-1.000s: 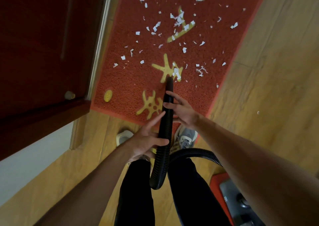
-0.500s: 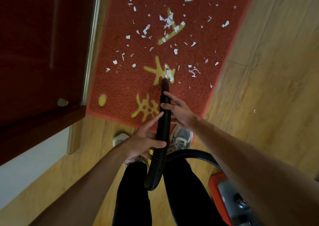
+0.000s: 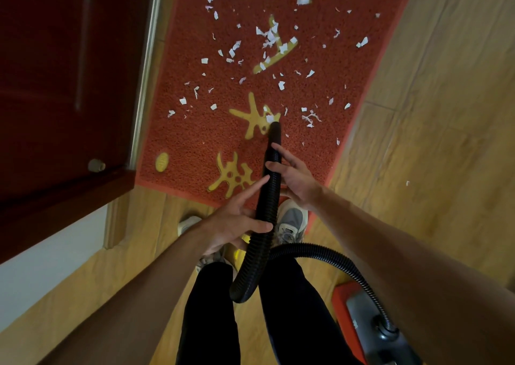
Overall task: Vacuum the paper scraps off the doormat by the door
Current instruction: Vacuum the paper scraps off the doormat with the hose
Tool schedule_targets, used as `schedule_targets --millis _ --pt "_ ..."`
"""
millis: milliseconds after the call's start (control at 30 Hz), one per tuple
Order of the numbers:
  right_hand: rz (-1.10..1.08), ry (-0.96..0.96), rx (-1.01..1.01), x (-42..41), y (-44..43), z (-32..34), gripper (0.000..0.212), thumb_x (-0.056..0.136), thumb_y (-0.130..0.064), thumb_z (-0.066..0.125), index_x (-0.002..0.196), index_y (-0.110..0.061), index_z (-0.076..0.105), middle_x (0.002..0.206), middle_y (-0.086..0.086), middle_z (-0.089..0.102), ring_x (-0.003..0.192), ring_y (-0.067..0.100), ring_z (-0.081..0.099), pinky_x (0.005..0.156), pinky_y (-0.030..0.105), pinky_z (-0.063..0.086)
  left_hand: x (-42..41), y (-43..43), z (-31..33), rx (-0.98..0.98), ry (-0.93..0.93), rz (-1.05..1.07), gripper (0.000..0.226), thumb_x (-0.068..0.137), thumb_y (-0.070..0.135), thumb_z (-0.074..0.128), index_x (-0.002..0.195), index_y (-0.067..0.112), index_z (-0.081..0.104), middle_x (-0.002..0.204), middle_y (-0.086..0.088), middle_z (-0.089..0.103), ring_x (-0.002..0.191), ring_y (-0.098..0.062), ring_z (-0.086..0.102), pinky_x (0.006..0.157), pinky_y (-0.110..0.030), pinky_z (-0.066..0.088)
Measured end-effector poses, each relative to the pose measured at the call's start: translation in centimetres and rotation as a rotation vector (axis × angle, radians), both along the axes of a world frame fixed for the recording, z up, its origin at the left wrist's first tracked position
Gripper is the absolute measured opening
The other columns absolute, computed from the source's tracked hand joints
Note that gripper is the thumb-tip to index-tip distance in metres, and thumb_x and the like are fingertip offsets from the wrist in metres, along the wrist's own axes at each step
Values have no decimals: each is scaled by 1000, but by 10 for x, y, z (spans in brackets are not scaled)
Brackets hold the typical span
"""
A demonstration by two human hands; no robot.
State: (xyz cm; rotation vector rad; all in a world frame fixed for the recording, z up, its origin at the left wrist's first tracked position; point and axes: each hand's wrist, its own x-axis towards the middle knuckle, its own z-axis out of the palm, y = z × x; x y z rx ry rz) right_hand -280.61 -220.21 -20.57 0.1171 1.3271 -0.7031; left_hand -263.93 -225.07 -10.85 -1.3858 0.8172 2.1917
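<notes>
Scraps [image 3: 267,37] of white paper are strewn over the middle and far part of the red mat [image 3: 181,130], which is laid on the wood floor [image 3: 432,141]. At far left the dark door [image 3: 55,85] is seen, with a small stopper [image 3: 96,165] near its lower edge. The black hose [image 3: 267,197] is gripped by the left hand [image 3: 234,221]: the thumb is laid across it and the forefinger stretched straight along it. The hose tip is set on the mat at a yellow figure [image 3: 250,119], touching a scrap. Nearer the tip, the hose is touched by the right hand [image 3: 299,179], its fingers straight and spread. A grey shoe [image 3: 292,219] is planted on the mat's near edge. At bottom right the hose is joined to the vacuum [image 3: 362,317].
</notes>
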Motion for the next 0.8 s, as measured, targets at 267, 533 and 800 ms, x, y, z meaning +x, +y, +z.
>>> schedule_targets --millis 267,533,800 --pt "98 32 -57 2 -26 -2 63 94 -12 62 149 -33 38 132 5 56 98 18 66 69 33 58 3 -9 -7 -25 -33 60 93 87 -1 70 143 62 31 96 -4 77 88 -21 74 69 -46 60" --pt "107 54 -55 -1 -37 0 63 94 -11 62 149 -28 37 128 6 56 97 19 65 74 37 57 3 -16 -13 -38 -31 58 91 88 0 68 143 62 31 106 1 76 92 -19 75 68 -44 61" --pt "-44 58 38 -7 -1 7 59 94 -11 61 146 -34 43 130 10 55 105 25 63 86 46 55 -7 -6 -5 -23 -5 -84 91 87 2 70 139 66 32 95 -4 75 92 -24 72 81 -56 59"
